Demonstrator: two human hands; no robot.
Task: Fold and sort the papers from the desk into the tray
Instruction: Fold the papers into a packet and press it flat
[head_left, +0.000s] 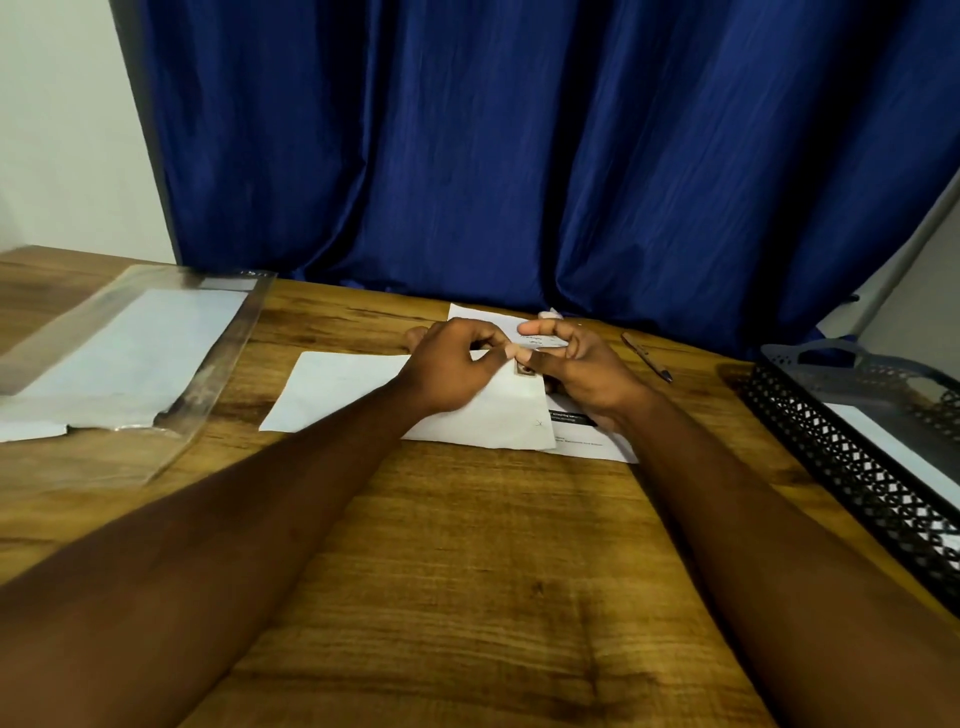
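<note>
A white sheet (337, 389) lies in the middle of the wooden desk, over a printed sheet with a black bar (587, 436). My left hand (452, 364) and my right hand (582, 364) meet above these sheets and together pinch a small printed slip of paper (537, 340) between their fingertips. A small dark piece sits just under the fingertips; I cannot tell what it is. The black mesh tray (831, 457) stands at the right edge of the desk with a white paper (904, 452) inside.
A clear plastic sleeve (218, 358) holding white paper (130, 353) lies at the left. A pen (647, 356) rests beyond my right hand. A blue curtain (519, 156) hangs behind the desk. Bare wood (493, 571) shows in front of the sheets.
</note>
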